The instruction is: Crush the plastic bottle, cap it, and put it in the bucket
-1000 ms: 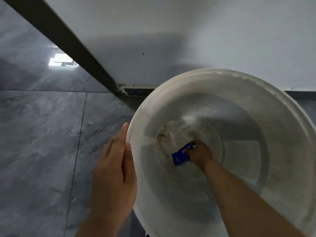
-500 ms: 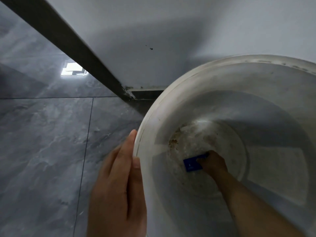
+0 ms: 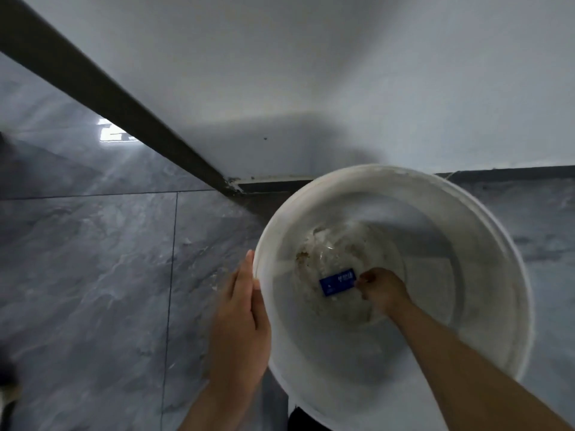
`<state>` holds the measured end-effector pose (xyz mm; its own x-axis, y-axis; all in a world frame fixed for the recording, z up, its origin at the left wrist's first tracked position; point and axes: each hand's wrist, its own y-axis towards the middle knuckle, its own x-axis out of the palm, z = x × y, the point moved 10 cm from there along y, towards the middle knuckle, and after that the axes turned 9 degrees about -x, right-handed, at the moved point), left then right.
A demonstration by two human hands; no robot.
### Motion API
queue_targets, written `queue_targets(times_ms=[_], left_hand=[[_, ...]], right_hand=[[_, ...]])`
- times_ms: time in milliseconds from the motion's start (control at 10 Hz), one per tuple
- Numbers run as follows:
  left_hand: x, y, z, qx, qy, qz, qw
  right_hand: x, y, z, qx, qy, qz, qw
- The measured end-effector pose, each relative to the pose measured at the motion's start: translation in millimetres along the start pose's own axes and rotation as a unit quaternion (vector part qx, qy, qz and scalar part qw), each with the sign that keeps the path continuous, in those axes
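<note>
A white plastic bucket (image 3: 485, 231) stands on the floor in a room corner, its bottom stained brown. At the bottom lies a clear crushed plastic bottle (image 3: 337, 281) with a blue label. My right hand (image 3: 381, 289) reaches deep into the bucket, fingers curled at the right end of the bottle, apparently still gripping it. My left hand (image 3: 241, 325) rests flat against the outside of the bucket's left rim, fingers straight and together. The bottle's cap end is hidden by my right hand.
Grey marble-look floor tiles (image 3: 93, 290) spread to the left. White walls (image 3: 311, 73) with a dark skirting board (image 3: 124, 110) meet in the corner just behind the bucket.
The view has pulled back and up, so the bucket looks smaller. More of the blue label shows left of my right hand. My left hand stays on the rim.
</note>
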<state>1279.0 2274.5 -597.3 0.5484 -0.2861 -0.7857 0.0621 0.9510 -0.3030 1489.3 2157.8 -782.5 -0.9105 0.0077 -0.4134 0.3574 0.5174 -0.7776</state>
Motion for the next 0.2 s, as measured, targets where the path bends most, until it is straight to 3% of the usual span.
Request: queue_targets(times_ms=[200], left_hand=[[-10,-1,21,-0.043,0.009,-0.102,0.994]], right_hand=[[-50,-80,-49,-0.02,0.031,-0.002,0.999]])
